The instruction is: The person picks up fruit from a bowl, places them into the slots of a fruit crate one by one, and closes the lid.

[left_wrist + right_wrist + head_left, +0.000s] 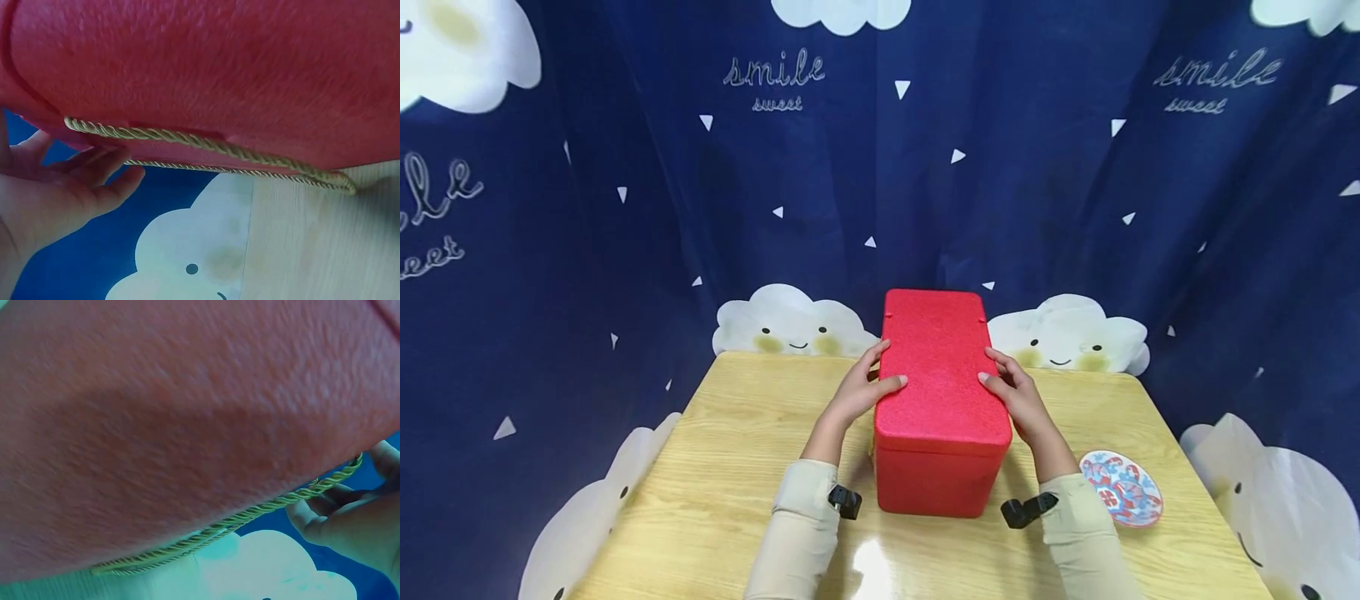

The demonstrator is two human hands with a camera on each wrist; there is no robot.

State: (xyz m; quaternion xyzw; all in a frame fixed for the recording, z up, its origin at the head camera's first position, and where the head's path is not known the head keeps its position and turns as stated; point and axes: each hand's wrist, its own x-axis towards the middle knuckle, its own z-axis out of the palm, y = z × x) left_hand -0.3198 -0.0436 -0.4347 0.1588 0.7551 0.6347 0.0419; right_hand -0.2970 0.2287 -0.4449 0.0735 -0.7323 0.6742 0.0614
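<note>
A red box with a red lid stands lengthwise on the wooden table. My left hand holds the lid's left edge, thumb on top and fingers along the side. On the opposite edge my right hand grips the lid the same way. Twisted gold cord loops hang along the box's sides: one cord passes near the left fingers, another cord lies by the right fingers. The lid's far end shows small notches.
Right of the box, beside the right forearm, lies a round plate with a red and blue pattern. A dark blue curtain with white clouds and triangles hangs behind and around the table.
</note>
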